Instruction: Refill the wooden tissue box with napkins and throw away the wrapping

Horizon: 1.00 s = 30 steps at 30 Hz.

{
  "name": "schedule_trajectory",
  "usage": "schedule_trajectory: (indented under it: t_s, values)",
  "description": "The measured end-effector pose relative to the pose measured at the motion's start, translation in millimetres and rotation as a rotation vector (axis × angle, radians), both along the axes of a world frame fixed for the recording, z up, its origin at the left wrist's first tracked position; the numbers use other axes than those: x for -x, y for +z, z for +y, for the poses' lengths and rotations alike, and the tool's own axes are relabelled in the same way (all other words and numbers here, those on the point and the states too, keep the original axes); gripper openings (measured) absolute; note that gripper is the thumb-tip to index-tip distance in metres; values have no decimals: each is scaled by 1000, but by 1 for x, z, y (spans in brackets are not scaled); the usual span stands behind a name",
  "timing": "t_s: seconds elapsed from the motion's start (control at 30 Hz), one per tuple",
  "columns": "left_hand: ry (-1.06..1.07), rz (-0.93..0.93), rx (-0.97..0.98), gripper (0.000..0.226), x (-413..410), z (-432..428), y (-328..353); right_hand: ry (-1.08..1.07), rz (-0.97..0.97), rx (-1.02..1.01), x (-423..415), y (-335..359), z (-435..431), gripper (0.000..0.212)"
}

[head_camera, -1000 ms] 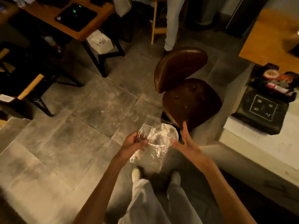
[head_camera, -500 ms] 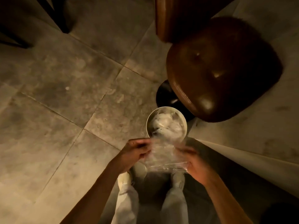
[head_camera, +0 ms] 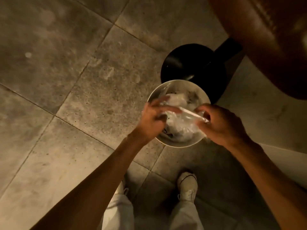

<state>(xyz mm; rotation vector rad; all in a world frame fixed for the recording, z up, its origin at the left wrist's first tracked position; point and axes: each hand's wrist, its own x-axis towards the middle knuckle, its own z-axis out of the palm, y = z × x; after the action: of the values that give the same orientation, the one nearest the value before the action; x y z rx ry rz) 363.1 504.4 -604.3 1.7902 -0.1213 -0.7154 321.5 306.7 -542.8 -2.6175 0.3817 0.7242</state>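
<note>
A clear plastic wrapping [head_camera: 184, 119] is stretched between my two hands directly over a round white waste bin [head_camera: 198, 90] on the floor. My left hand [head_camera: 153, 117] pinches the wrapping's left end, fingers partly spread. My right hand [head_camera: 221, 123] is closed on its right end. The bin holds crumpled white and clear rubbish beneath the wrapping. The wooden tissue box is not in view.
A brown leather stool seat [head_camera: 272, 39] overhangs at the top right, on a black round base [head_camera: 192, 63] just behind the bin. A pale counter wall [head_camera: 269, 117] runs along the right. My feet [head_camera: 187, 185] stand on grey floor tiles below the bin.
My view has dropped and closed in on the bin. Both hands carried the wrapping forward from near my feet to right above the bin's opening.
</note>
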Motion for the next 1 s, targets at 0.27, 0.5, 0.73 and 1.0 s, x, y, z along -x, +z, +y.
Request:
schedule_trajectory:
  t_s: [0.27, 0.5, 0.73, 1.0]
  values:
    - [199, 256, -204, 85, 21, 6, -30, 101, -201, 186, 30, -103, 74, 51]
    - [79, 250, -397, 79, 21, 5, -35, -146, -214, 174, 26, -113, 89, 64]
    - [25, 318, -323, 90, 14, 3, -34, -17, 76, 162, -10, -137, 68, 64]
    - [-20, 298, -448, 83, 9, 11, -14, -84, 82, 135, -27, -79, 67, 41]
